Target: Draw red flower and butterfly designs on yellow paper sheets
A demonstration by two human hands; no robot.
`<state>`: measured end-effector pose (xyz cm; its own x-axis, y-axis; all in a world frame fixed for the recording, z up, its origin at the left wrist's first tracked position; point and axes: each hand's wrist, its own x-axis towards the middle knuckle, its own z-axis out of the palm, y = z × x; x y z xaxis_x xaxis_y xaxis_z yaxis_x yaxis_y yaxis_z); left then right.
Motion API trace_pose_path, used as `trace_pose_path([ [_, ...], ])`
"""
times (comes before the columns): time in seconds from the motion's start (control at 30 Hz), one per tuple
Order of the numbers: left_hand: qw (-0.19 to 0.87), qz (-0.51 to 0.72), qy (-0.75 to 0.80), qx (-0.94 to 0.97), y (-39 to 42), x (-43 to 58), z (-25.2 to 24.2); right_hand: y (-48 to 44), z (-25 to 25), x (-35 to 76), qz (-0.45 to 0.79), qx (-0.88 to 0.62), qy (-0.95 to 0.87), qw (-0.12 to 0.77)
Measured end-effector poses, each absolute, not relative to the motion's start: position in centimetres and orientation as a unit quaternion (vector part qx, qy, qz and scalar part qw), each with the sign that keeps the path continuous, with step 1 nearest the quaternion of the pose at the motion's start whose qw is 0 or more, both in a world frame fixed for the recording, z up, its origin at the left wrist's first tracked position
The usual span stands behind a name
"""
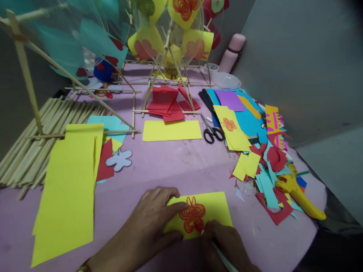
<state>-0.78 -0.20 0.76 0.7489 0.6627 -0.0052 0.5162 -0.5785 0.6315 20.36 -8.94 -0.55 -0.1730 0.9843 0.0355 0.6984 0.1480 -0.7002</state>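
A yellow paper card [217,206] lies at the near middle of the table, bearing a red butterfly drawing [193,213] made of looping lines. My left hand [159,215] rests flat across the card's left end, fingers spread, thumb near its lower edge. Pinched in my right hand [224,243] is a red marker [222,257] with a pale barrel; its red tip meets the lower right wing of the drawing. Part of the card's lower edge is hidden by my right hand.
Yellow sheets [68,189] and wooden sticks [36,151] lie left. Ahead are a yellow strip [171,130], red papers [164,102], black scissors [211,134] and stick frames [170,53] with decorated wheels. Paper scraps [268,185] and a yellow glue gun [302,194] lie right.
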Motion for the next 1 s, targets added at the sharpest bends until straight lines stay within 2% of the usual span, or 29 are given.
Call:
trace_pose_path([
  [0.23,0.31,0.12,0.331,0.883,-0.2,-0.8,0.6,-8.7,0.0,19.9,0.246,-0.593,-0.723,0.255],
  [1.0,0.296,0.112,0.342,0.885,-0.3,-0.8,0.8,-8.8,-0.9,20.1,0.258,-0.57,-0.737,0.255],
])
